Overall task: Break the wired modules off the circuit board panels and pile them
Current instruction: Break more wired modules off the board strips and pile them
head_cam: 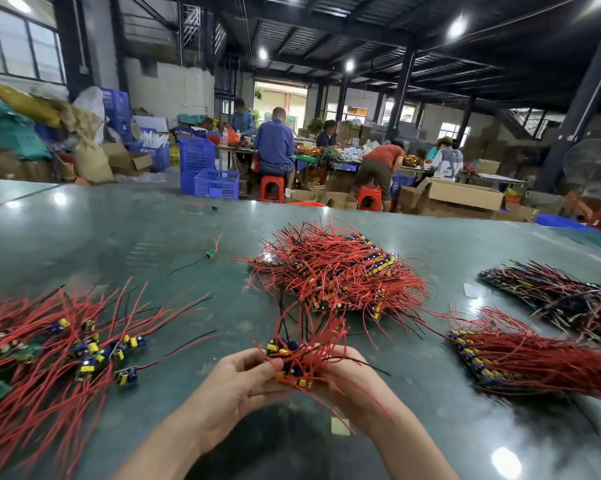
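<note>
Both hands hold one strip of circuit board panel (294, 365) over the near table edge; it carries yellow and blue parts and red and black wires that stand up. My left hand (238, 382) grips its left end, fingers curled round it. My right hand (344, 379) grips its right end from below. At the left lies the pile of broken-off modules (67, 348) with red wires fanned out. A heap of wired panels (337, 271) sits ahead of my hands. More wired panels (520, 358) lie at the right.
The dark green table (153, 237) is glossy. Another panel stack (562, 296) lies at the far right. A single loose module (210, 252) lies mid-table, a second one (215, 208) near the far edge. Beyond, several people work at benches among blue crates and cardboard boxes.
</note>
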Demonstrator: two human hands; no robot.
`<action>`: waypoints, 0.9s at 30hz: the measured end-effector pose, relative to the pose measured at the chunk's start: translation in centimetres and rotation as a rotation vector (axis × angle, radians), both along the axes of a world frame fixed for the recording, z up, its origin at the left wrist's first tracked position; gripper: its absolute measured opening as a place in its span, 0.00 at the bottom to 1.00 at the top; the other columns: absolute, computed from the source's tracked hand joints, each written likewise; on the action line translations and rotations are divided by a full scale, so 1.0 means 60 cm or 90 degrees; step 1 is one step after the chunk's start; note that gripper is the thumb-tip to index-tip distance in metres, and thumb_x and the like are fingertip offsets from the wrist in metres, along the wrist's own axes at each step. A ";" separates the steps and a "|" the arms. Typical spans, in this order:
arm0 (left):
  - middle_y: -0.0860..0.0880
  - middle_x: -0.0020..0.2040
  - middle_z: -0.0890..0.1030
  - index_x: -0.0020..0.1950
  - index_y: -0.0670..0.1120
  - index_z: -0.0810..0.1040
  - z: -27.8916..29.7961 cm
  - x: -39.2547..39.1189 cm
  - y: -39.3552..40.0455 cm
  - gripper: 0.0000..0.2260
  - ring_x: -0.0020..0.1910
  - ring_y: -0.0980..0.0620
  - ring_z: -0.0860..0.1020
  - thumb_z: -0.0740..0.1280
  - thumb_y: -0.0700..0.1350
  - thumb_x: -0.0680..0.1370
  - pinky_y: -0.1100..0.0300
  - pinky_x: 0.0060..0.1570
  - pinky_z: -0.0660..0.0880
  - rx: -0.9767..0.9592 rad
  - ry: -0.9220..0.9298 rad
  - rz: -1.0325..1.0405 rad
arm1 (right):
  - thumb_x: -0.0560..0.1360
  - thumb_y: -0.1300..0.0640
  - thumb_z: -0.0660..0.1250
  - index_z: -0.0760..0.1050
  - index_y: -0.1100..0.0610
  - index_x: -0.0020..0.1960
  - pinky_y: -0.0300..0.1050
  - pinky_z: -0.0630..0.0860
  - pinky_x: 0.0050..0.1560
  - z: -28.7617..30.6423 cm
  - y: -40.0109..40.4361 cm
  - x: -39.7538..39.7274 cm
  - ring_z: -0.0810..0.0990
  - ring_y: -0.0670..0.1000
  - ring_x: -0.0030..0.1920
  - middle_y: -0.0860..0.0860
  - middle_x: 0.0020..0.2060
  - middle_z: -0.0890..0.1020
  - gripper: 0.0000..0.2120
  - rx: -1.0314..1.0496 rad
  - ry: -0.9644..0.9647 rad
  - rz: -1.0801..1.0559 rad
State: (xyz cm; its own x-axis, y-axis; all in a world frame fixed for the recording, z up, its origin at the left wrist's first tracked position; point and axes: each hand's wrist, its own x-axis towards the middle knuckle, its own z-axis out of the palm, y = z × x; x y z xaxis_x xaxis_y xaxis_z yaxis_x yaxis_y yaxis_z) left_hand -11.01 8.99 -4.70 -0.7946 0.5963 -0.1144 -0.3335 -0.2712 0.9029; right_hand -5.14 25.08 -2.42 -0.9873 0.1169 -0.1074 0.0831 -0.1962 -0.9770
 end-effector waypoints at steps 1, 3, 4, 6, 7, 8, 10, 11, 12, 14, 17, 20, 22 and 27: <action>0.35 0.48 0.83 0.49 0.35 0.78 0.000 -0.001 -0.002 0.13 0.44 0.41 0.84 0.71 0.37 0.66 0.56 0.39 0.80 -0.018 0.013 -0.011 | 0.74 0.67 0.63 0.76 0.74 0.54 0.49 0.76 0.52 0.001 0.002 0.002 0.77 0.59 0.47 0.67 0.49 0.79 0.12 0.026 0.005 -0.002; 0.36 0.48 0.83 0.50 0.34 0.79 -0.001 -0.005 -0.008 0.15 0.44 0.43 0.83 0.73 0.34 0.65 0.57 0.39 0.80 -0.064 0.045 -0.025 | 0.74 0.68 0.63 0.76 0.75 0.52 0.46 0.77 0.49 0.003 0.003 0.003 0.79 0.56 0.43 0.65 0.46 0.80 0.11 0.071 0.006 -0.005; 0.36 0.47 0.83 0.50 0.35 0.80 -0.001 -0.007 -0.010 0.14 0.43 0.44 0.83 0.73 0.32 0.65 0.57 0.39 0.80 -0.087 0.059 -0.028 | 0.74 0.68 0.64 0.77 0.74 0.51 0.47 0.78 0.50 0.004 0.002 0.003 0.79 0.56 0.43 0.65 0.46 0.80 0.09 0.094 -0.001 -0.008; 0.37 0.46 0.84 0.48 0.36 0.81 -0.001 -0.008 -0.012 0.11 0.42 0.45 0.83 0.73 0.30 0.67 0.57 0.39 0.81 -0.117 0.074 -0.032 | 0.73 0.67 0.67 0.78 0.72 0.47 0.52 0.78 0.53 0.006 0.000 0.003 0.79 0.56 0.43 0.64 0.44 0.81 0.07 0.131 -0.011 -0.018; 0.37 0.45 0.84 0.47 0.37 0.82 -0.001 -0.008 -0.012 0.10 0.41 0.45 0.83 0.73 0.31 0.67 0.57 0.39 0.81 -0.123 0.074 -0.031 | 0.73 0.67 0.67 0.79 0.70 0.44 0.51 0.78 0.51 0.006 -0.001 0.003 0.80 0.55 0.41 0.63 0.41 0.81 0.05 0.130 -0.009 -0.018; 0.38 0.44 0.84 0.46 0.37 0.82 -0.001 -0.007 -0.012 0.10 0.40 0.46 0.83 0.74 0.33 0.66 0.56 0.39 0.81 -0.127 0.072 -0.027 | 0.73 0.68 0.66 0.79 0.68 0.43 0.48 0.79 0.48 0.004 -0.001 0.003 0.80 0.54 0.39 0.61 0.39 0.81 0.04 0.122 -0.002 -0.014; 0.39 0.43 0.84 0.45 0.38 0.82 -0.002 -0.006 -0.011 0.12 0.38 0.47 0.83 0.76 0.38 0.62 0.58 0.38 0.81 -0.139 0.085 -0.014 | 0.73 0.67 0.67 0.80 0.66 0.41 0.47 0.78 0.46 0.000 -0.001 0.001 0.80 0.52 0.37 0.59 0.37 0.82 0.04 0.136 0.010 -0.018; 0.40 0.43 0.84 0.44 0.38 0.83 -0.002 -0.006 -0.011 0.14 0.39 0.47 0.84 0.76 0.40 0.61 0.58 0.39 0.80 -0.146 0.099 -0.008 | 0.72 0.66 0.69 0.81 0.64 0.39 0.48 0.78 0.47 0.000 -0.001 0.000 0.80 0.52 0.38 0.58 0.37 0.82 0.04 0.164 0.010 -0.030; 0.40 0.42 0.85 0.43 0.39 0.84 -0.002 -0.005 -0.011 0.14 0.40 0.47 0.84 0.76 0.41 0.60 0.59 0.39 0.80 -0.149 0.111 -0.004 | 0.71 0.65 0.70 0.82 0.61 0.37 0.48 0.79 0.46 0.000 -0.001 -0.002 0.79 0.51 0.38 0.56 0.35 0.82 0.06 0.196 0.008 -0.044; 0.40 0.41 0.84 0.42 0.39 0.84 -0.002 -0.006 -0.011 0.12 0.39 0.48 0.84 0.76 0.39 0.61 0.59 0.38 0.80 -0.145 0.111 -0.011 | 0.70 0.65 0.71 0.82 0.56 0.34 0.46 0.80 0.43 -0.001 0.001 -0.005 0.80 0.49 0.36 0.52 0.32 0.82 0.08 0.236 0.015 -0.055; 0.40 0.42 0.84 0.43 0.38 0.83 0.002 -0.010 -0.016 0.09 0.38 0.47 0.84 0.75 0.34 0.63 0.59 0.36 0.80 -0.149 0.086 -0.052 | 0.70 0.65 0.72 0.84 0.54 0.36 0.39 0.79 0.38 0.000 0.003 -0.002 0.81 0.46 0.35 0.50 0.32 0.84 0.08 0.245 0.053 -0.019; 0.40 0.43 0.85 0.41 0.40 0.85 0.001 -0.015 -0.019 0.08 0.38 0.46 0.84 0.74 0.35 0.63 0.58 0.37 0.80 -0.145 0.076 -0.080 | 0.68 0.64 0.73 0.84 0.55 0.38 0.38 0.77 0.39 -0.001 0.005 0.003 0.80 0.46 0.36 0.51 0.33 0.84 0.05 0.237 0.082 0.014; 0.40 0.43 0.85 0.41 0.39 0.85 -0.001 -0.016 -0.019 0.07 0.38 0.47 0.84 0.72 0.31 0.66 0.58 0.36 0.80 -0.140 0.065 -0.092 | 0.65 0.60 0.72 0.84 0.58 0.40 0.41 0.77 0.43 -0.003 0.007 0.004 0.79 0.49 0.39 0.53 0.36 0.83 0.05 0.228 0.090 0.029; 0.40 0.40 0.84 0.40 0.36 0.84 0.001 -0.016 -0.024 0.21 0.35 0.47 0.83 0.84 0.39 0.51 0.56 0.35 0.80 -0.092 0.003 -0.149 | 0.70 0.60 0.71 0.83 0.60 0.44 0.42 0.77 0.46 -0.003 0.012 0.002 0.80 0.51 0.42 0.55 0.39 0.83 0.05 0.181 0.030 0.046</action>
State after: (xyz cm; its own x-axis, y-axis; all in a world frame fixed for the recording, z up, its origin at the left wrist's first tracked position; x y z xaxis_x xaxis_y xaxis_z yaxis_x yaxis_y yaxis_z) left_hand -11.97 7.57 -4.62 -0.6375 0.7418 -0.2081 -0.3673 -0.0552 0.9285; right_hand -5.03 25.78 -2.62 -0.9973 0.0654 -0.0340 0.0399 0.0911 -0.9950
